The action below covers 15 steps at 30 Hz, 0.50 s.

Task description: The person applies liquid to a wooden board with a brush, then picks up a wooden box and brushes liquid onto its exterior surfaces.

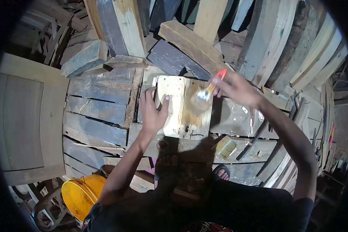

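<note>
In the middle of the work surface lies a pale wooden piece (174, 110) with a lengthwise ridge. Its right part looks browner and wet, and a few dark holes mark its lower end. My left hand (154, 114) grips the left edge, fingers along the side and thumb on top. A paintbrush (210, 89) with a red handle is in my right hand (236, 88), fingers closed around it. Its bristles, smeared by motion, point down over the brown part of the wood. To the lower right is a clear jar (226, 147) with something yellowish.
Wooden offcuts (191, 44) are piled just beyond the piece, with long planks (265, 42) behind and to the right. A panelled wooden door (25, 120) is at left. A yellow bucket (83, 195) stands at lower left. Gaps run between the platform's boards (98, 110).
</note>
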Tool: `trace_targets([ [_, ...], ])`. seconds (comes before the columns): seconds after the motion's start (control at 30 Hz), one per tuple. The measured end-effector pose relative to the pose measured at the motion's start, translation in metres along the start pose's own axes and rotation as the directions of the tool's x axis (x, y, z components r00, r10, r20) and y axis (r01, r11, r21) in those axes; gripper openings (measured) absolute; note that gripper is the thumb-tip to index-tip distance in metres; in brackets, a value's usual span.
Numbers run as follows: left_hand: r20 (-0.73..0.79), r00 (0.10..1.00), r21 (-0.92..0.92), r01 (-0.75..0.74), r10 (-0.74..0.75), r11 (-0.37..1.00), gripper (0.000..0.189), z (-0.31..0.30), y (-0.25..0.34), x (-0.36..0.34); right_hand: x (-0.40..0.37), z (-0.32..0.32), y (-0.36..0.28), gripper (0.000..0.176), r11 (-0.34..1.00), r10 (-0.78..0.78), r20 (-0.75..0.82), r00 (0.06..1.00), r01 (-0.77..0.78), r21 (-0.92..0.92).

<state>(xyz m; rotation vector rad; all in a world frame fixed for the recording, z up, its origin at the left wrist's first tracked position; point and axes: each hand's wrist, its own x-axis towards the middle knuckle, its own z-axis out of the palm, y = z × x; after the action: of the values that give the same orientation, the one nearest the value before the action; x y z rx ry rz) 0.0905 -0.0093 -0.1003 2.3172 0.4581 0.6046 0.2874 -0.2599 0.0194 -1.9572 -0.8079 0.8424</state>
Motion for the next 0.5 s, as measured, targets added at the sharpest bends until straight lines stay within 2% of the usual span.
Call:
trace_targets([
  [0.03,0.008,1.000,0.003,0.013,-0.013,1.000,0.052,0.000,0.000,-0.001,0.002,-0.011,0.000,0.039,1.000,0.010,-0.060,0.998,-0.011,-0.007],
  [0.13,0.001,1.000,-0.016,0.018,-0.018,1.000,0.057,0.002,0.000,-0.001,0.008,-0.042,0.005,0.037,0.955,-0.055,-0.070,0.996,0.032,-0.295],
  [0.23,0.021,0.999,0.009,0.027,-0.027,1.000,0.060,0.002,-0.001,-0.001,-0.005,-0.036,-0.015,0.033,0.729,-0.428,0.003,0.904,0.347,-0.590],
  [0.27,0.028,0.999,0.016,0.032,-0.032,0.999,0.060,0.002,-0.001,-0.001,-0.011,-0.030,-0.015,0.032,0.712,-0.400,0.042,0.915,0.340,-0.615],
  [0.37,0.044,0.999,0.032,0.024,-0.026,0.999,0.060,0.002,-0.002,-0.002,-0.033,0.003,-0.017,0.036,0.680,-0.434,0.274,0.858,0.512,-0.525],
  [0.43,0.034,0.999,0.028,0.011,-0.012,1.000,0.061,0.001,-0.001,-0.002,-0.060,0.021,-0.030,0.038,0.742,-0.294,0.357,0.887,0.447,-0.499],
  [0.47,0.033,0.999,-0.009,0.044,-0.043,0.999,0.061,0.001,0.001,-0.002,-0.073,0.033,-0.016,0.039,0.748,-0.307,0.380,0.872,0.468,-0.470],
  [0.5,0.040,0.997,-0.010,0.061,-0.060,0.998,0.061,0.002,0.000,-0.002,-0.079,0.031,-0.034,0.038,0.797,-0.179,0.425,0.887,0.384,-0.466],
])
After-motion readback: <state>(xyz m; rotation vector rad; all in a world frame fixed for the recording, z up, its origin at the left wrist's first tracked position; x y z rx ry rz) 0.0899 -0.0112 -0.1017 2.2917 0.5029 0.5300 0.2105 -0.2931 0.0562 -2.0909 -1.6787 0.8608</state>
